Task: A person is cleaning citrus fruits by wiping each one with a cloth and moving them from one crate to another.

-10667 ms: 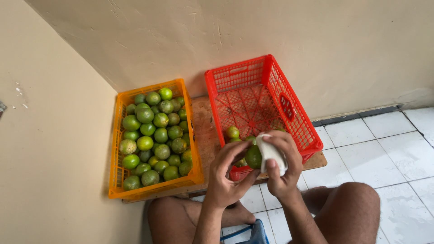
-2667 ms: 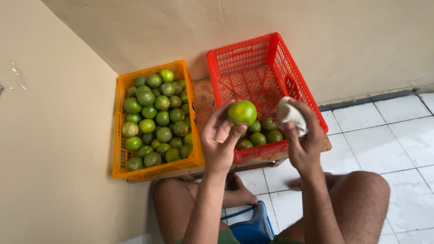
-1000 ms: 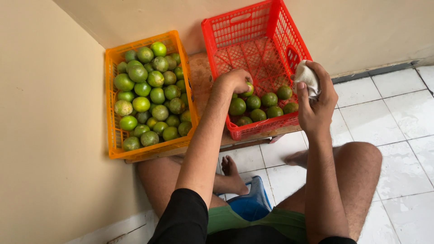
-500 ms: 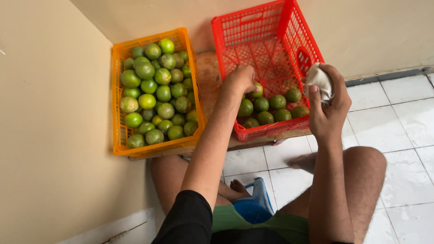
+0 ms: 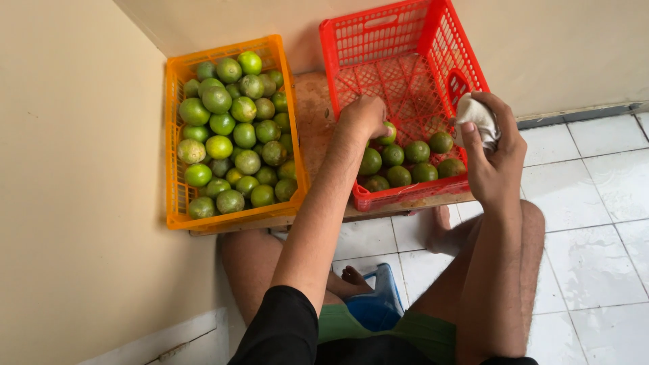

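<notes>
My left hand (image 5: 364, 115) reaches into the red crate (image 5: 400, 31) and rests on a green citrus fruit (image 5: 387, 134), its fingers curled over it. Several more green fruits (image 5: 412, 164) lie along the crate's near wall. My right hand (image 5: 493, 145) hovers over the crate's right rim, closed on a crumpled white cloth (image 5: 475, 115). To the left stands an orange crate (image 5: 174, 203) filled with several green fruits (image 5: 233, 135).
Both crates sit on a low wooden board (image 5: 307, 101) pushed into a corner of beige walls. White floor tiles (image 5: 595, 223) spread to the right. My bare legs and a foot (image 5: 443, 223) are below the crates, and a blue stool (image 5: 372, 304) is under me.
My left hand carried a fruit from chest height down into the red crate and stays on it. My right knee has dropped lower; the cloth hand has barely shifted.
</notes>
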